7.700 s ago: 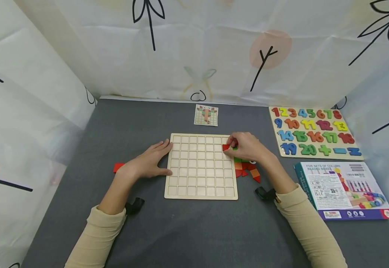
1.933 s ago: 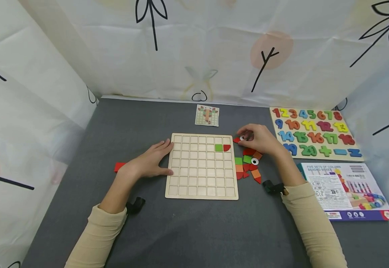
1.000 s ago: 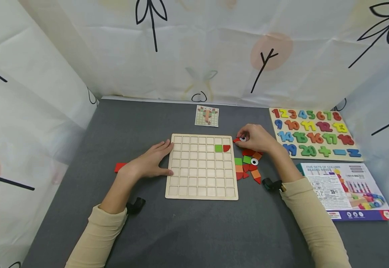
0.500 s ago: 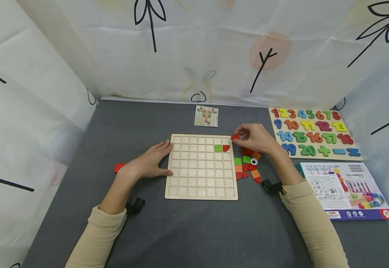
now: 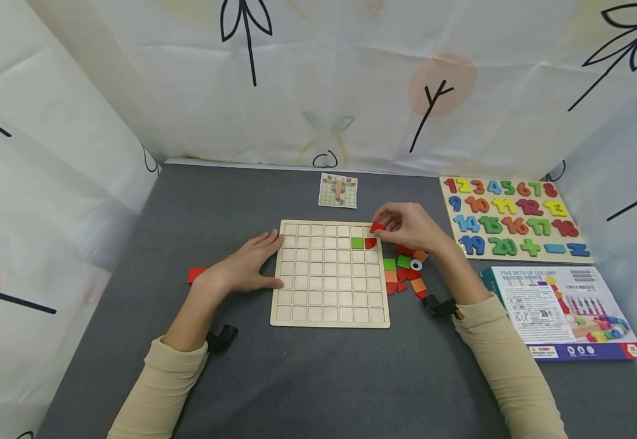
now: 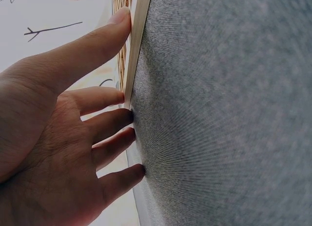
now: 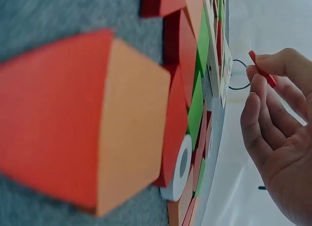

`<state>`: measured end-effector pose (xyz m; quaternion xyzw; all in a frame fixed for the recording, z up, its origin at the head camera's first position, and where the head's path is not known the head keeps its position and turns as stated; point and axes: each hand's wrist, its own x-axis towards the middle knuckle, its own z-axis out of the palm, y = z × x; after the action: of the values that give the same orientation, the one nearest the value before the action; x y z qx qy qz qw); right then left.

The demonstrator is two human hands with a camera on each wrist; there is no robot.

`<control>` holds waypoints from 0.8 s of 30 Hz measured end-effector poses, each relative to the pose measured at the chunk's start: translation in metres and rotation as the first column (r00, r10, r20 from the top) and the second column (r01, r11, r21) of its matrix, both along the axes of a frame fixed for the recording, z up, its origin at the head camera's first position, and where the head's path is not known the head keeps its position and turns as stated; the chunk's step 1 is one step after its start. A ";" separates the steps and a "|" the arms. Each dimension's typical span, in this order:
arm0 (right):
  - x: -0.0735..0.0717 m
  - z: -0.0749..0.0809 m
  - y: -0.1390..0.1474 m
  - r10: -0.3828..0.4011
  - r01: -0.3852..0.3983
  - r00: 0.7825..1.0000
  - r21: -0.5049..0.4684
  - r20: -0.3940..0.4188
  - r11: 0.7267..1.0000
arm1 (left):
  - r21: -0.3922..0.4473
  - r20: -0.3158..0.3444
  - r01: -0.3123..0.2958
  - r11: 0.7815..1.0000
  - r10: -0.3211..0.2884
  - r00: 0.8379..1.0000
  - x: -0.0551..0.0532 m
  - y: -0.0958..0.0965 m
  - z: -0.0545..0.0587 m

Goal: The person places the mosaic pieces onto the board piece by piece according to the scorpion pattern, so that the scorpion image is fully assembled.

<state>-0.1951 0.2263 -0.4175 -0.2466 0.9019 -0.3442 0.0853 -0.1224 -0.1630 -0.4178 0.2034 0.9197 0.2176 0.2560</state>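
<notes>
A wooden grid board [image 5: 318, 292] lies flat on the dark table. My left hand [image 5: 247, 262] rests at its left edge, fingers spread; in the left wrist view the thumb [image 6: 109, 33] touches the board's side and the fingertips reach the cloth. My right hand [image 5: 409, 227] pinches a red tile [image 5: 377, 227] between thumb and fingers, over the board's upper right corner. The right wrist view shows that red tile [image 7: 262, 69] held up edge-on. A green square tile [image 5: 357, 243] and a red rounded tile [image 5: 370, 243] sit side by side in the board's cells.
Several loose red, green and orange tiles and a white ring-like eye piece [image 5: 416, 264] lie right of the board. A pattern card [image 5: 337, 190] is behind it. A number puzzle [image 5: 516, 216] and a box [image 5: 562, 311] stand at right. A red piece [image 5: 194, 274] shows by the left wrist.
The green square and red rounded tile have come onto the board since the earliest frame. My right hand has lifted another red tile from the pile and moved it left; the left hand stays put.
</notes>
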 end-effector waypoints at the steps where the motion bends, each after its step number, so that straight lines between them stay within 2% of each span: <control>1: -0.001 -0.001 -0.001 0.012 -0.012 1.000 -0.007 0.002 1.000 | -0.001 -0.001 0.000 1.000 0.000 1.000 0.000 0.000 0.000; 9: -0.007 -0.001 -0.012 0.059 -0.058 0.998 -0.033 0.036 0.998 | -0.001 -0.006 -0.003 1.000 0.003 1.000 0.000 0.000 -0.001; 18: -0.017 0.000 -0.029 0.090 -0.091 0.994 0.021 0.054 0.996 | 0.004 -0.009 -0.002 1.000 0.002 1.000 0.000 0.000 -0.002; 24: -0.019 0.001 -0.036 0.095 -0.099 0.993 0.060 0.074 0.993 | 0.006 -0.010 0.000 1.000 0.000 1.000 -0.001 0.000 -0.003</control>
<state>-0.2143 0.1904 -0.4165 -0.2748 0.8958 -0.3192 0.1417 -0.1234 -0.1635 -0.4208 0.2053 0.9203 0.2192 0.2509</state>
